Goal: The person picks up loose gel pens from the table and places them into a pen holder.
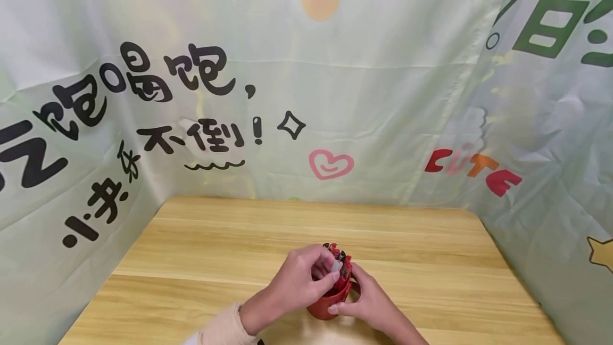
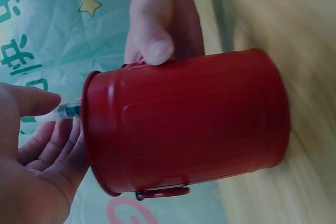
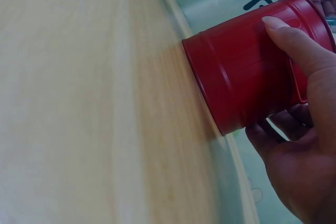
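Observation:
Near the front of the table, my right hand [image 1: 366,297] grips a small red metal bucket [image 1: 322,310] around its side, thumb on the wall near the rim in the right wrist view. Several pens with red and black ends [image 1: 346,271] stand upright in the bucket. Over its mouth, my left hand [image 1: 299,277] pinches a pen by its whitish, translucent end. In the left wrist view this pen [image 2: 69,110] shows a dark teal part at the rim; its lower part is hidden inside the bucket [image 2: 184,124]. A wire handle lug sits on the bucket's side.
The light wooden table [image 1: 215,244] stretches behind and to both sides of the bucket. A pale printed cloth [image 1: 383,95] hangs around its back and sides. A small dark thing [image 1: 261,342] shows at the bottom edge, too little visible to name.

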Demonstrator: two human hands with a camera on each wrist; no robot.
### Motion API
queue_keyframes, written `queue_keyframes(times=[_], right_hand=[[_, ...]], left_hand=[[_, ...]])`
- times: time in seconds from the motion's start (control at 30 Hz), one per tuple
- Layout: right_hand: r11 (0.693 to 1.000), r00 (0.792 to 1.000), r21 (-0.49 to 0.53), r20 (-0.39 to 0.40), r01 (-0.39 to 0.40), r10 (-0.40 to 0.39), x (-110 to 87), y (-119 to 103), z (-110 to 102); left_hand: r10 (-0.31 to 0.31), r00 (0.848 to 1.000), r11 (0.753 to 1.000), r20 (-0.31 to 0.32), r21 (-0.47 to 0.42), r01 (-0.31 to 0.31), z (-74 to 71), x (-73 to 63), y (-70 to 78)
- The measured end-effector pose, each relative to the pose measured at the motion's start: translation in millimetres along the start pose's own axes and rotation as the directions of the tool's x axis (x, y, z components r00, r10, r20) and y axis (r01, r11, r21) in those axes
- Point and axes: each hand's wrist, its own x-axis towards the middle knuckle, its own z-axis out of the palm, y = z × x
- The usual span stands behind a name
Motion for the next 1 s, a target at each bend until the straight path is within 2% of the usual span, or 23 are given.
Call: queue_keyframes(times=[0.17, 0.37, 0.6, 0.83, 1.0], right_hand=[[1.0, 1.0, 0.008, -0.003, -0.016, 0.016, -0.5, -1, -1], [1.0, 1.0, 0.002, -0.002, -0.008, 0.008, -0.9, -1, 0], [1.0, 1.0, -0.005, -0.011, 0.024, -0.024, -1.3, 0, 1], [1.0, 1.0, -0.003, -0.006, 0.006, -0.006, -0.4, 0, 1], [1.0, 1.0, -0.011, -0.003, 0.009, -0.009, -0.9, -1, 0]], left_hand=[[0.02, 1.0, 0.997, -0.003, 0.072, -0.02, 6.3, -4.3, -4.1], [0.036, 0.999, 0.981, -0.002, 0.188, -0.035, 12.1, -7.3, -4.9], [0.028, 1.0, 0.971, 0.011, 0.237, -0.03, 14.1, -7.9, -5.7], [0.058, 0.998, 0.933, 0.031, 0.354, -0.066, 16.3, -6.2, -5.8], [0.031, 0.999, 0.912, 0.038, 0.408, -0.044, 17.3, -3.7, -3.7]])
